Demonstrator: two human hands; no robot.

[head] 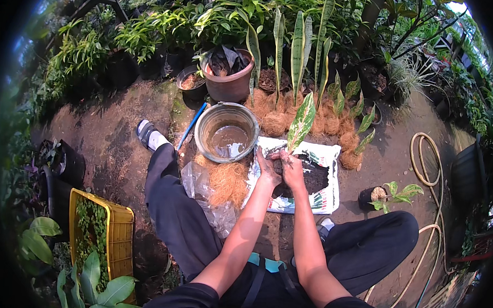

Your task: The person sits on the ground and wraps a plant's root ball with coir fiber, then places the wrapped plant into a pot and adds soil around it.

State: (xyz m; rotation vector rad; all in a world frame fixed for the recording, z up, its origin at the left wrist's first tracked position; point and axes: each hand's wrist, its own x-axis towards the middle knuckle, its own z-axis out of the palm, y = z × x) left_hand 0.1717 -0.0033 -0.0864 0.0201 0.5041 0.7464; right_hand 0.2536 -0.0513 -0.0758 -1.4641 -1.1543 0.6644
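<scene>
Between my hands stands a variegated leaf cutting [302,122], its green and cream blade pointing up and away from me. My right hand [293,171] grips its lower end. Dark soil clings to the fingers of my left hand [268,170], cupped against the cutting's base around what looks like a clump of soil. Just below both hands lies a white plastic sack [331,178] cut open on top, with dark potting soil [311,179] inside. Left of the sack, loose coconut fibre [228,184] rests on clear plastic bags [196,180].
A bucket [248,113] of murky water stands ahead, beside a blue-handled tool [193,125]. Fibre-wrapped cuttings [274,123] line the far side, before a terracotta-coloured pot [229,85]. To the right are a small potted plant [379,194] and a hose [437,203]; a yellow crate [120,231] sits left.
</scene>
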